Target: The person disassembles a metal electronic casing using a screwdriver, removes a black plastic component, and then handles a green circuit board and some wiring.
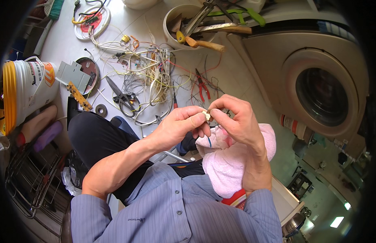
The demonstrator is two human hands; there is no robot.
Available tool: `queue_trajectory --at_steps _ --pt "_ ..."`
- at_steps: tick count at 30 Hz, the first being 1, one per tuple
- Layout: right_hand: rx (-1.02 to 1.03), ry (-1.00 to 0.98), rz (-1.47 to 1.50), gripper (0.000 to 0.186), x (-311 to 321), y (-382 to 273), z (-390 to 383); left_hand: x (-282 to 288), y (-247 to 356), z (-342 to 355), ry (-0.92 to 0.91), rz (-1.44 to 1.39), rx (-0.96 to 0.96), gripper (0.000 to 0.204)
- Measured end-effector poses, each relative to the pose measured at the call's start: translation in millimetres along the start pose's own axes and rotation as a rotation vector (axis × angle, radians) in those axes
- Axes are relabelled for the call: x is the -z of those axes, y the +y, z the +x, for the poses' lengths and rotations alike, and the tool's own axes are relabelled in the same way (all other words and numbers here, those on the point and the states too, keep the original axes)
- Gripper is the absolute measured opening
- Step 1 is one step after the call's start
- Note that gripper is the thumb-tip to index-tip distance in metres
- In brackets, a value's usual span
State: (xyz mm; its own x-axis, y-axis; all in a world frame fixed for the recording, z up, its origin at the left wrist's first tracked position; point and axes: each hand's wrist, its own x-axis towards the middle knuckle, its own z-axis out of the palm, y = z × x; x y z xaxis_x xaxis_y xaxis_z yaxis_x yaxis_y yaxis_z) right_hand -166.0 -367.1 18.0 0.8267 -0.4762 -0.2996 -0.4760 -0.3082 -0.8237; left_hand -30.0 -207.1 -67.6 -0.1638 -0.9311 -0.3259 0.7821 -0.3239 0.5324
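Note:
Both hands meet in front of my lap, above a pink towel (220, 170). My left hand (184, 121) is closed, pinching a small cream-coloured piece (207, 116) between thumb and fingers. From the other side, my right hand (236, 119) closes thumb and forefinger at that piece's edge; what sits in its pinch is too small to make out. A short blue wire (209, 141) hangs just under the fingers. Beyond the hands, red-handled pliers (203, 90) lie on the floor. Black scissors (125, 99) rest to their left, beside a tangle of wires (155, 77).
A tub of hand tools (169, 30) stands at the far middle. At the left is a white bucket with yellow rims (36, 83). A washing machine (277, 77) takes up the right. Metal plates (72, 75) and a black ring (101, 110) lie near my knee.

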Motion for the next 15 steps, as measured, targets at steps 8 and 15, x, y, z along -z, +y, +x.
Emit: queue_trajectory --at_steps 8,15 --pt "0.085 0.001 -0.046 0.007 6.1 2.3 -3.4 -8.9 13.6 -3.3 0.040 0.210 -0.031 0.036" --pt "0.069 -0.002 -0.033 0.007 7.2 2.4 -4.9 -10.2 10.7 -2.1 0.145 0.436 -0.078 0.031"
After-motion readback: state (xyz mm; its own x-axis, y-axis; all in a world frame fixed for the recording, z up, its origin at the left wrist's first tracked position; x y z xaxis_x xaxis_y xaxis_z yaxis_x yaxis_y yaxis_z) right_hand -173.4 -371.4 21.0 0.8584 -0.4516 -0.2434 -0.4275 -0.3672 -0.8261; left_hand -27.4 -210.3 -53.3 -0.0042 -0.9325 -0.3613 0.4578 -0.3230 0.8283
